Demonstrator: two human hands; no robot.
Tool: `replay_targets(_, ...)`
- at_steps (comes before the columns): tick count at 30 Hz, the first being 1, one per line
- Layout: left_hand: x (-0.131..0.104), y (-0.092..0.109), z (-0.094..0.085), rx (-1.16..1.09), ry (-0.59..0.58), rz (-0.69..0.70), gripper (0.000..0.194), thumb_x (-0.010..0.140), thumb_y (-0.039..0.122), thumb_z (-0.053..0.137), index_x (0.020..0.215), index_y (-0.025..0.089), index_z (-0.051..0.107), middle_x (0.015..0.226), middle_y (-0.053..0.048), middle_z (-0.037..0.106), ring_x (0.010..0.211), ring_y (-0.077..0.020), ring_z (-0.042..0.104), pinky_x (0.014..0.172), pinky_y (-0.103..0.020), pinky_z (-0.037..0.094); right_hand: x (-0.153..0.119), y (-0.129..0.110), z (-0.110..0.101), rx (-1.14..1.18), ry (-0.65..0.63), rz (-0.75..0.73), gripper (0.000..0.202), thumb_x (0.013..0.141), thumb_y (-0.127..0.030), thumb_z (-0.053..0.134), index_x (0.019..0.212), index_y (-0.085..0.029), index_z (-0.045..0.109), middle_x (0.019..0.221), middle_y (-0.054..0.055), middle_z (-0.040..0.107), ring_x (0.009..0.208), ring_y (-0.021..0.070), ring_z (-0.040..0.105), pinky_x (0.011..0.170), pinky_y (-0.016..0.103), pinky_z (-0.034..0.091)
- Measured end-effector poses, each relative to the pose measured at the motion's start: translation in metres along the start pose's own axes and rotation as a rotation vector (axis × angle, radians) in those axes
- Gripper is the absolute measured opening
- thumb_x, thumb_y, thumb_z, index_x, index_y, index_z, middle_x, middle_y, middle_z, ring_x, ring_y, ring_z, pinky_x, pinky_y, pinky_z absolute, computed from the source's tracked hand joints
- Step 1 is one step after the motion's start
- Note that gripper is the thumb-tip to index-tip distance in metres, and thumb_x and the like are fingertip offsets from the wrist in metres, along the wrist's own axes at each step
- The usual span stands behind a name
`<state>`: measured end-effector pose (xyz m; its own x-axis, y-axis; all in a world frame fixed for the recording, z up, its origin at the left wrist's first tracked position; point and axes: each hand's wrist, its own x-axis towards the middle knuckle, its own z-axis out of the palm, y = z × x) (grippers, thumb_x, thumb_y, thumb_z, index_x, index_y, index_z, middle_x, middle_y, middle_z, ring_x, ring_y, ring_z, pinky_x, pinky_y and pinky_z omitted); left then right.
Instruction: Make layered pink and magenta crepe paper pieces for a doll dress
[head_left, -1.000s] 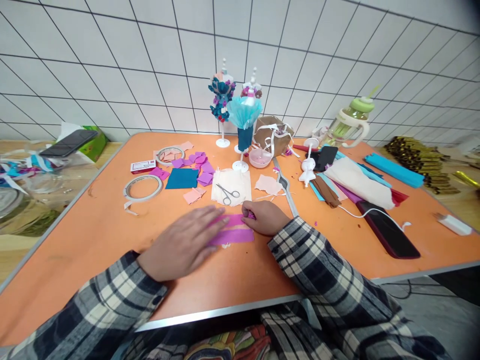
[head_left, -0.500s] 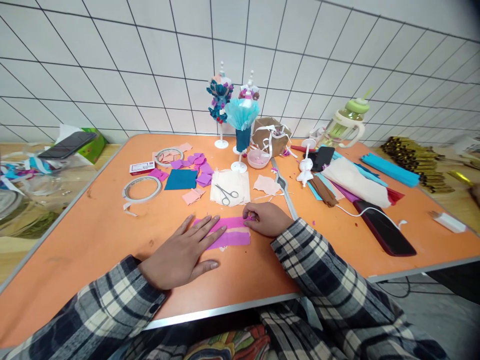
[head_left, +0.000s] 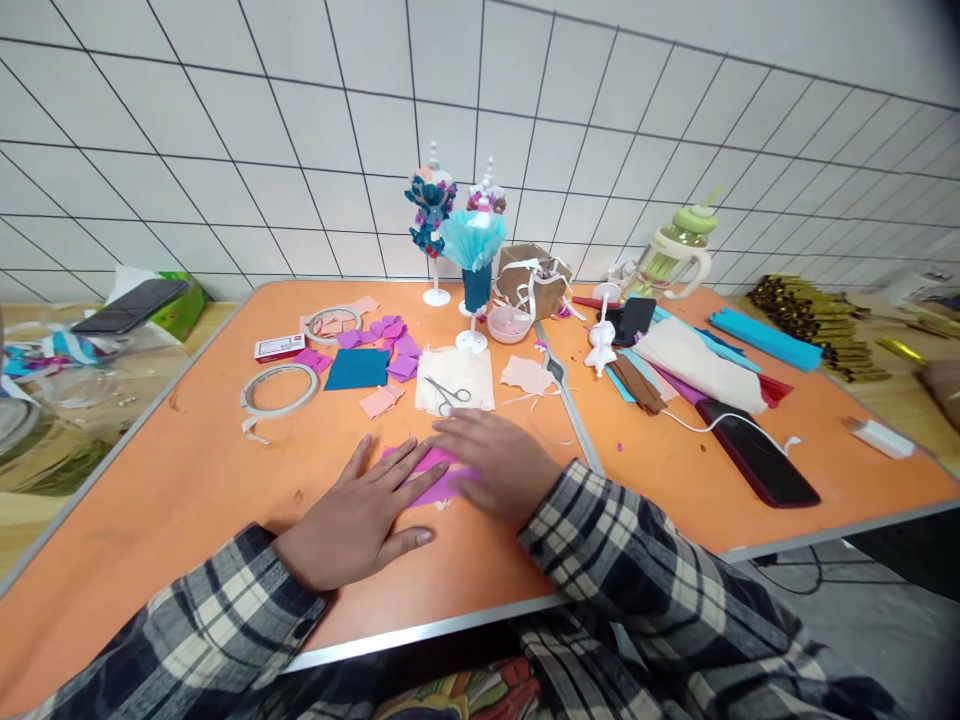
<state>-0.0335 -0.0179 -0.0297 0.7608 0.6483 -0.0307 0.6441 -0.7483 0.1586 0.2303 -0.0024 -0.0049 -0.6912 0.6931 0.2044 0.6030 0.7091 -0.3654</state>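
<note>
A purple paper strip (head_left: 435, 487) lies flat on the orange table (head_left: 225, 520) near its front edge. My left hand (head_left: 360, 525) rests with spread fingers on the strip's left part. Over its right part is my right hand (head_left: 499, 462), blurred by motion, its fingers pointing left. Whether it touches the paper cannot be made out. Just beyond, small scissors (head_left: 448, 392) lie on a cream paper square (head_left: 480, 375); the right hand's fingertips come close to their handles.
Tape rolls (head_left: 280, 390), a teal paper square (head_left: 358, 368) and purple pieces (head_left: 405, 357) lie left. Decorated stands (head_left: 473, 260) and a pink bowl (head_left: 508, 323) stand behind. Rightward are a phone (head_left: 759, 455), a cream paper roll (head_left: 701, 362) and a bottle (head_left: 675, 250).
My right hand has moved left from the strip's right end, its bent fingers now extended over the paper. My left hand stays on the strip. The camera view has shifted slightly.
</note>
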Motion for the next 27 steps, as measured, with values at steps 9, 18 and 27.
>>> replay_targets(9,-0.007,-0.002,-0.002,-0.033,0.033,-0.059,0.085,0.097,0.061,0.046,0.163,0.022,0.011,0.166,-0.015,0.023,0.151,-0.0341,0.03,0.122,-0.055,0.023,-0.019,-0.001,0.026,0.025,-0.223,0.088,0.084,0.098,-0.066,0.038,0.16,-0.01,0.025,0.166,0.018,0.024,0.154,0.0318,0.022,0.124,0.057,0.016)
replay_targets(18,0.0,-0.01,-0.022,-0.208,0.048,-0.194,0.063,0.097,0.052,0.05,0.152,0.023,0.044,0.154,-0.012,0.052,0.142,-0.0294,0.048,0.124,-0.06,0.015,-0.017,0.018,0.004,0.096,-0.072,0.058,0.047,0.083,-0.052,0.074,0.119,-0.022,0.071,0.139,0.013,0.063,0.127,0.0335,0.053,0.114,0.062,0.019)
replay_targets(27,0.016,-0.051,-0.055,-0.909,0.157,-0.303,0.082,0.092,0.077,0.024,0.141,0.023,0.06,0.149,-0.015,0.058,0.14,-0.0357,0.05,0.116,-0.054,0.038,0.021,0.027,-0.018,0.344,0.162,0.261,0.011,0.085,-0.02,0.06,0.086,-0.018,0.07,0.098,0.005,0.075,0.098,0.0205,0.064,0.089,0.033,0.045)
